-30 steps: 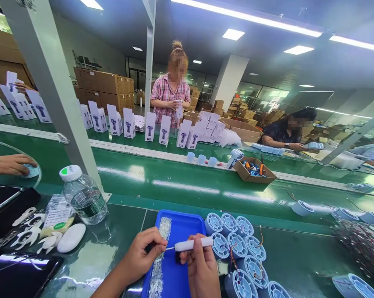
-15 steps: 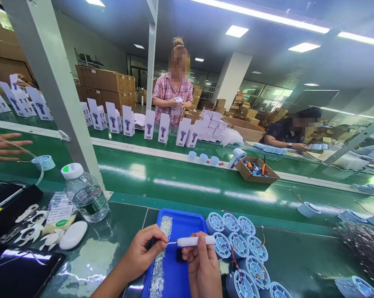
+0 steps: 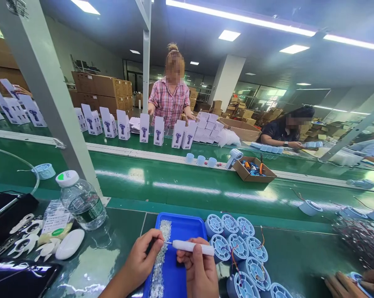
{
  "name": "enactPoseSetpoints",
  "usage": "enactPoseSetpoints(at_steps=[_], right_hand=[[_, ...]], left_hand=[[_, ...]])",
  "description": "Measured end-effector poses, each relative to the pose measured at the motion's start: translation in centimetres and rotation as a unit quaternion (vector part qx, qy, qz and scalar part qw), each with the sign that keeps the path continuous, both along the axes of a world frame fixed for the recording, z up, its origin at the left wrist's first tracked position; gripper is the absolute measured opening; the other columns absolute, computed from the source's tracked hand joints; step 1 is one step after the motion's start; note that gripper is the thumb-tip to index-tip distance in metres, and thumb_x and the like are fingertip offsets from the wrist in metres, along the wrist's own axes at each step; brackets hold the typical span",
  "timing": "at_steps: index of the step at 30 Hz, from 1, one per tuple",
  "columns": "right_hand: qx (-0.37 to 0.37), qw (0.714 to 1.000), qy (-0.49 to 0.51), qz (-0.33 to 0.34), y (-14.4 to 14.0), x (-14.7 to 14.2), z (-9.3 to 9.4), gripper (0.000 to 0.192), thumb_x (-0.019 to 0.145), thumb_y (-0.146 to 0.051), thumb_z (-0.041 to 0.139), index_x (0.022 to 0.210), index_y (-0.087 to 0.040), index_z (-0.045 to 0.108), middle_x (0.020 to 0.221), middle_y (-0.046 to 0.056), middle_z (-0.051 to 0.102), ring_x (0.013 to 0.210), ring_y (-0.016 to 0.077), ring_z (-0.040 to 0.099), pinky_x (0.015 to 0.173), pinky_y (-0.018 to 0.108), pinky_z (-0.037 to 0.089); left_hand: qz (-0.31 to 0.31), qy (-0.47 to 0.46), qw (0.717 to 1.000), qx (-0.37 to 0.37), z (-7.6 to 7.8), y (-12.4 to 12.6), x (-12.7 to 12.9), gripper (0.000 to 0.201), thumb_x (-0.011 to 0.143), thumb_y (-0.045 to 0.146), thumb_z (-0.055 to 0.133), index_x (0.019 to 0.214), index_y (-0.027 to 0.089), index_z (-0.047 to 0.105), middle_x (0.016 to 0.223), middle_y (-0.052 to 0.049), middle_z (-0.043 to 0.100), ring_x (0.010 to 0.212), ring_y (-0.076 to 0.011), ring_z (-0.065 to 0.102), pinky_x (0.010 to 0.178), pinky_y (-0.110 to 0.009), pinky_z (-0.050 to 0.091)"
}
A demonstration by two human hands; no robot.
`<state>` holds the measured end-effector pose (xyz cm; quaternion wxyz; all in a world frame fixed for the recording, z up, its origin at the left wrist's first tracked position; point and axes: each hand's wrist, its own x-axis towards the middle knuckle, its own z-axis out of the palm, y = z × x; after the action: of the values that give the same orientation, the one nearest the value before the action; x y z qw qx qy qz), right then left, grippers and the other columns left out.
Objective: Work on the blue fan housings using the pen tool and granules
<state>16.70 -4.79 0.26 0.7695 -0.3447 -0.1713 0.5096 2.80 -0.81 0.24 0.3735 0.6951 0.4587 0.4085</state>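
My right hand [image 3: 199, 265] is closed around the thick white handle of a screwdriver-like tool [image 3: 193, 247], which lies nearly level and points left. Its thin metal shaft reaches the fingertips of my left hand [image 3: 145, 252]. Thumb and forefinger there are pinched together at the tip; whatever they hold is too small to make out. Both hands are above a blue tray [image 3: 182, 218]. Small clear pieces [image 3: 158, 265] lie in a strip along the tray's left side. Right of the tray stand several light-blue round housings [image 3: 237, 246] with spoked faces, some with thin wires.
A water bottle [image 3: 84, 203], a white oval object [image 3: 70, 244] and flat white parts [image 3: 23, 244] lie left. Beyond runs a green conveyor [image 3: 174, 178] with a carton of tools [image 3: 255, 169]. Another person's hands [image 3: 345, 285] touch a blue housing at lower right, near bundled wires [image 3: 357, 236].
The view has shifted slightly. My hands keep the same hold, the tool tilting a little. Another person's hands have appeared at lower right; a hand at far left has gone. The person opposite has lowered their hands.
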Motion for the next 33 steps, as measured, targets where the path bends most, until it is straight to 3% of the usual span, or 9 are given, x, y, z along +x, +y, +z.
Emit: enactPoseSetpoints(at_steps=[7, 13, 33], right_hand=[[0.016, 0.999, -0.034, -0.019, 0.01, -0.01, -0.49, 0.034, 0.079, -0.05, 0.075, 0.094, -0.023, 0.06, 0.085, -0.003, 0.065, 0.063, 0.0126, 0.063, 0.057, 0.02, 0.054], [0.026, 0.998, -0.05, -0.026, 0.04, -0.44, -0.71, 0.034, 0.081, -0.05, 0.073, 0.095, -0.022, 0.061, 0.09, -0.002, 0.065, 0.063, 0.0138, 0.064, 0.057, 0.021, 0.055], [0.054, 0.996, -0.058, -0.04, -0.06, -0.97, -0.81, 0.029, 0.082, -0.049, 0.073, 0.094, -0.024, 0.063, 0.09, -0.001, 0.064, 0.066, 0.0136, 0.065, 0.059, 0.019, 0.056]], left_hand=[[-0.01, -0.097, 0.991, -0.089, -0.86, 0.32, -0.11, 0.036, 0.088, 0.052, 0.045, 0.086, 0.018, 0.054, 0.067, 0.002, 0.047, 0.063, -0.0112, 0.045, 0.06, -0.022, 0.038], [-0.008, -0.136, 0.982, -0.13, -0.58, 0.27, -0.1, 0.042, 0.084, 0.059, 0.048, 0.085, 0.017, 0.054, 0.065, 0.003, 0.046, 0.062, -0.0107, 0.044, 0.06, -0.021, 0.038], [0.004, -0.167, 0.973, -0.159, -0.47, 0.23, 0.22, 0.049, 0.078, 0.065, 0.053, 0.084, 0.016, 0.053, 0.063, 0.004, 0.043, 0.06, -0.01, 0.041, 0.058, -0.021, 0.036]])
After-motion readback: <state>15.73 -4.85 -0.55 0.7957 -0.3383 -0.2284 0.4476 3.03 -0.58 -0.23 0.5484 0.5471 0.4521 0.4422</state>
